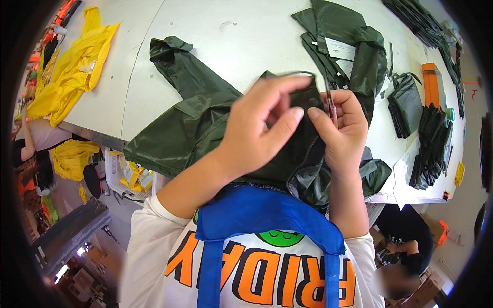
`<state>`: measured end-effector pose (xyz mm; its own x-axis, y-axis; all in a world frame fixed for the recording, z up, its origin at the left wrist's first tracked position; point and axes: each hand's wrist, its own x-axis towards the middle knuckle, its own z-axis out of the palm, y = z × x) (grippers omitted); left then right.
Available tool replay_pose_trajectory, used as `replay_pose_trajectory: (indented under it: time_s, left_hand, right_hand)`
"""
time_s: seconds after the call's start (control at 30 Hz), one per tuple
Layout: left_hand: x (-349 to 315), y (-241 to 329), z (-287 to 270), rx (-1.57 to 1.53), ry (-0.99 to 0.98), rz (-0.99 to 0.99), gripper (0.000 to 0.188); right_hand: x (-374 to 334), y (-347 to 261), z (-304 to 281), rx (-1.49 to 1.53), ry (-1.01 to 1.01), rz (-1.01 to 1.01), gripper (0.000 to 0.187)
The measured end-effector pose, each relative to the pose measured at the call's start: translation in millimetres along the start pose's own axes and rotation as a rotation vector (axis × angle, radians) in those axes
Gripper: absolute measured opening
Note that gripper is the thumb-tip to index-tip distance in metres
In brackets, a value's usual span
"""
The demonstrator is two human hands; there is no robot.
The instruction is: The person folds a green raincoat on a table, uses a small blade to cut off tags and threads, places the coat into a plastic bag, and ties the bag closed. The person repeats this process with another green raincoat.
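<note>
A dark green coated jacket [205, 118] lies in front of me, its sleeve [179, 64] stretched toward the far left. A zipper edge [308, 154] runs along its bunched-up part. Over the garment's raised edge, my left hand [257, 123] has its index finger stretched out and its thumb apart; a dark thin loop [298, 73] shows beside that finger. My right hand [343, 128] is closed around small scissors [331, 108], with the dark blades pointing away from me. The right thumb also presses near the garment's edge. My left hand's lower fingers are partly hidden and slightly blurred.
More dark green garments [370, 56] with white paper labels lie at the far right. Folded dark pieces [405, 105] and an orange strip [431, 84] lie beyond. Yellow garments [77, 66] cover the left end of the white table [169, 20]. Other people work at left and lower right.
</note>
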<state>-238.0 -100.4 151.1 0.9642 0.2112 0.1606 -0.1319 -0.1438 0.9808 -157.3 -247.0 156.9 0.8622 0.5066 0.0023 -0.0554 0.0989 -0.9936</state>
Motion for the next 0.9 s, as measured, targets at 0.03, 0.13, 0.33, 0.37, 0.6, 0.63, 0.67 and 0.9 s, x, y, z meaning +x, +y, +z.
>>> replay_pose_trajectory:
  time_s: [0.03, 0.13, 0.33, 0.37, 0.6, 0.63, 0.67, 0.9]
  left_hand:
    - [7, -1, -2, 0.264, 0.136, 0.144, 0.038]
    - [28, -8, -10, 0.326, 0.133, 0.379, 0.024]
    - [24, 0, -12, -0.126, -0.073, -0.069, 0.02]
    - [23, 3, -13, -0.134, -0.079, -0.095, 0.02]
    - [21, 3, -8, -0.151, -0.084, -0.105, 0.021]
    - [21, 4, -8, -0.144, -0.081, -0.105, 0.021]
    - [20, 4, -8, -0.138, -0.078, -0.105, 0.021]
    - [16, 6, -13, -0.128, -0.066, -0.051, 0.02]
  right_hand:
    - [-2, 0, -1, -0.007, -0.023, 0.003, 0.023]
    - [-4, -3, 0, -0.014, -0.093, 0.043, 0.025]
    - [-2, -3, -21, 0.018, -0.121, -0.102, 0.033]
    - [-2, -1, -30, -0.13, -0.08, -0.17, 0.036]
    - [5, -15, -35, -0.554, -0.066, -0.47, 0.033]
    - [6, -16, -32, -0.528, -0.067, -0.487, 0.032]
    - [7, -17, -31, -0.534, -0.071, -0.492, 0.031]
    - [11, -18, -36, -0.506, -0.032, -0.501, 0.024]
